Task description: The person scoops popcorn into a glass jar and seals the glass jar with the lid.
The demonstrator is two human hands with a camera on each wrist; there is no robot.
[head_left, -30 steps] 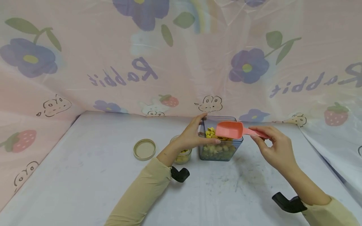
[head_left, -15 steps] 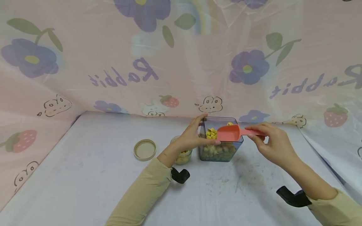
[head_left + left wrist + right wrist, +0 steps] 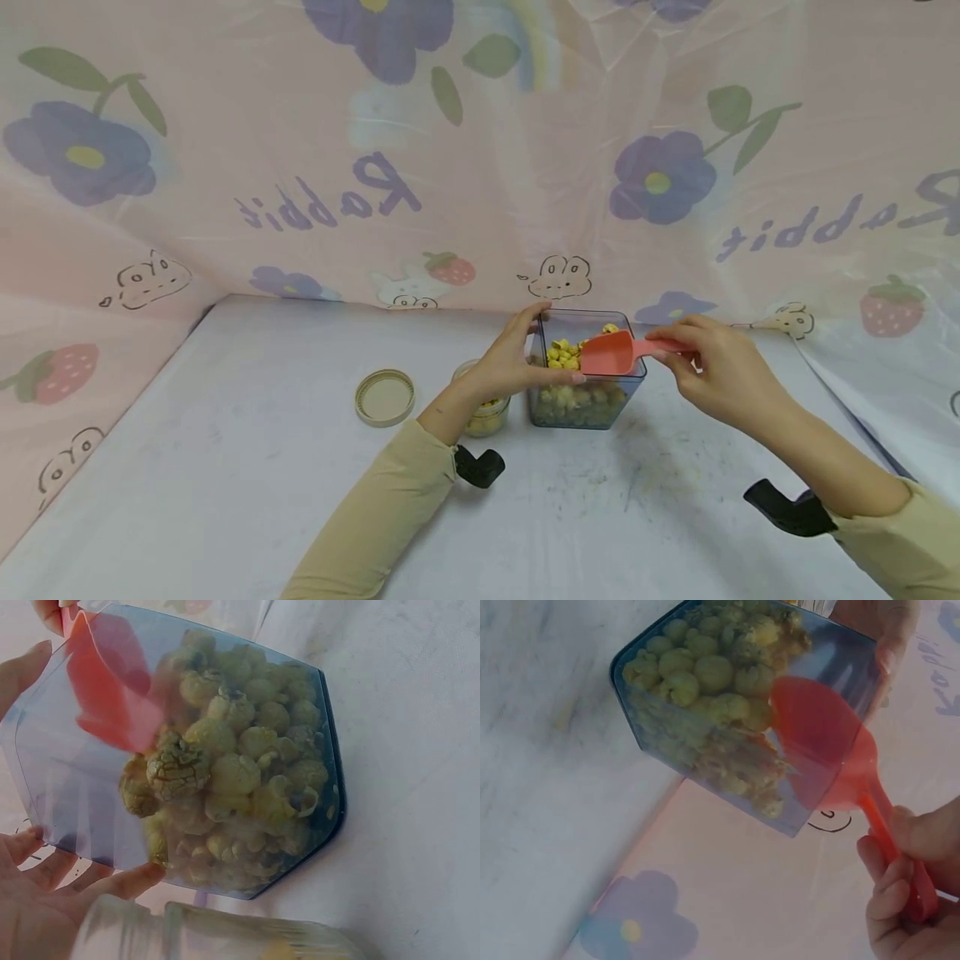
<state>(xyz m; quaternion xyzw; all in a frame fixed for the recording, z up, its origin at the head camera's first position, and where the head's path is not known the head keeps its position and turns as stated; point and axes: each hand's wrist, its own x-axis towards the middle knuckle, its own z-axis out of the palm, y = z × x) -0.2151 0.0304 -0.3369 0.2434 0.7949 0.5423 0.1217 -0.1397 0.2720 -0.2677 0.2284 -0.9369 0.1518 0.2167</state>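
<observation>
A clear bluish plastic container (image 3: 576, 410) holds yellow popcorn (image 3: 240, 772). My left hand (image 3: 510, 358) grips it at the upper left, thumb along the near side and fingers along the left side. My right hand (image 3: 723, 367) pinches the handle of a coral-pink scoop (image 3: 609, 353). The scoop's bowl dips inside the container against the popcorn, tilted down to the left. In the right wrist view, the fingers curl round the scoop's handle (image 3: 889, 832). A glass jar (image 3: 486, 421) with some yellow pieces in it stands just left of the container, partly hidden by my left hand and wrist.
A round lid (image 3: 384, 397) lies on the white tabletop (image 3: 247, 467) left of the jar. A patterned cloth (image 3: 480, 167) hangs behind the table. Black wrist mounts (image 3: 480, 468) stick out from both arms.
The right hand has shifted slightly, and the scoop has gone from above the rim down into the container and tilted toward the popcorn. My left hand stays on the container.
</observation>
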